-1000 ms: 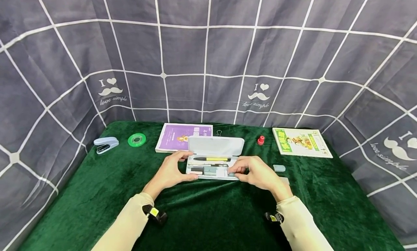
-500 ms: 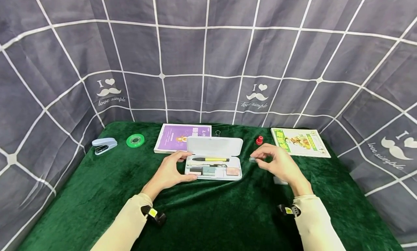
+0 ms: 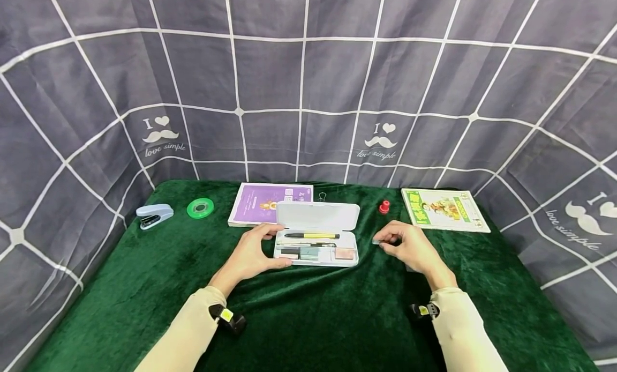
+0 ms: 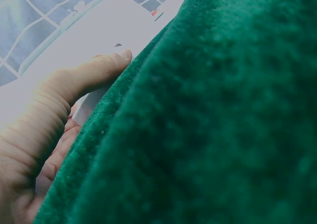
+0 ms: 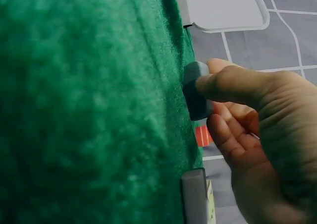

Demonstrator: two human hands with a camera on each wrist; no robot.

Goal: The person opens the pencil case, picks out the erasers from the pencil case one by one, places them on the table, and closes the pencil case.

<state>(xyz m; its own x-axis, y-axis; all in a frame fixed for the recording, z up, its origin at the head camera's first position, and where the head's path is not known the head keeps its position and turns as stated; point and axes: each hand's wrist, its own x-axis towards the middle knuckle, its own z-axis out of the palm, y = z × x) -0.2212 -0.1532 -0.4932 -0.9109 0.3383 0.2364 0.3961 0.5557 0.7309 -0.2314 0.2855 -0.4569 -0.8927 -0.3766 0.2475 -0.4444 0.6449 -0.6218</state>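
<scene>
A white pencil case (image 3: 316, 263) lies with its lid (image 3: 318, 216) raised. Inside are a yellow-and-black pen (image 3: 313, 236), a slimmer pen (image 3: 313, 245), a pink block (image 3: 344, 253), a grey-green block (image 3: 309, 253) and a dark one at its left. My left hand (image 3: 250, 252) grips the left end of the case, thumb at the front edge, fingers at the back corner. To the right of the case, my right hand (image 3: 412, 247) pinches a small blue-grey eraser (image 5: 196, 102) between thumb and fingers, held close over the green cloth.
Another grey block (image 5: 193, 196) lies near my right hand. Behind the case is a purple book (image 3: 260, 198); a green-yellow book (image 3: 445, 211) is at right. A red knob-shaped piece (image 3: 384, 207), green tape roll (image 3: 200, 208) and blue stapler (image 3: 155, 215) stand around.
My right hand has moved from the case's right end out to the right, then slightly lower, with the eraser. The pink block is uncovered. My left hand stays on the case.
</scene>
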